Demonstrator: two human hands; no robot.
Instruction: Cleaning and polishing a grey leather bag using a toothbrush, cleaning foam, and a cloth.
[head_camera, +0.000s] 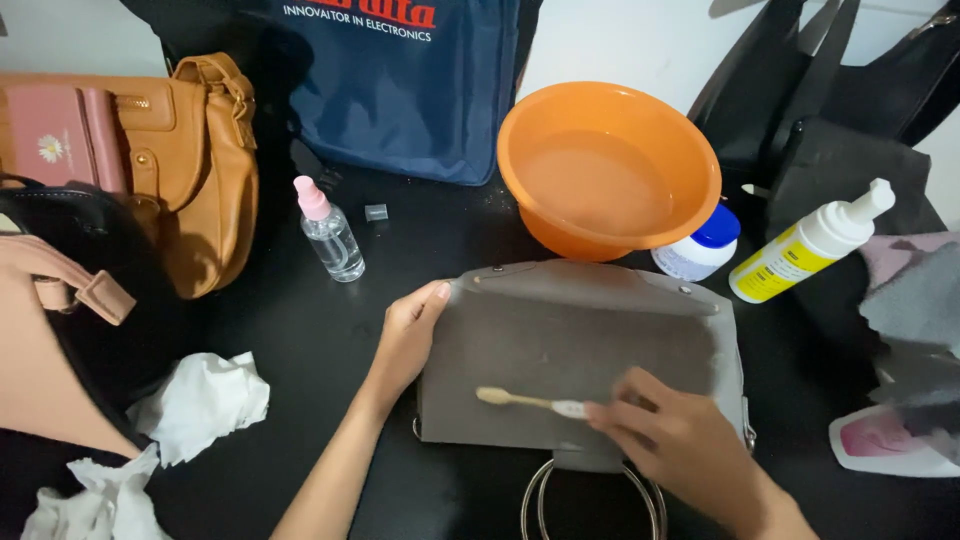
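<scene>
A grey handbag (580, 350) lies flat on the black table, its metal ring handles (590, 500) toward me. My left hand (410, 335) grips the bag's left upper edge, thumb on the flap. My right hand (675, 440) holds a toothbrush (530, 402) by the handle, with the brush head resting on the bag's front panel. An orange basin (608, 165) with water stands just behind the bag.
A small clear spray bottle with a pink cap (328, 230), a white jar with a blue lid (700, 248) and a white-and-yellow pump bottle (810, 250) stand nearby. Tan handbag (200, 170), navy tote (400, 90) and black bags (830, 90) line the back. Crumpled tissues (200, 405) lie left, grey cloth (920, 300) right.
</scene>
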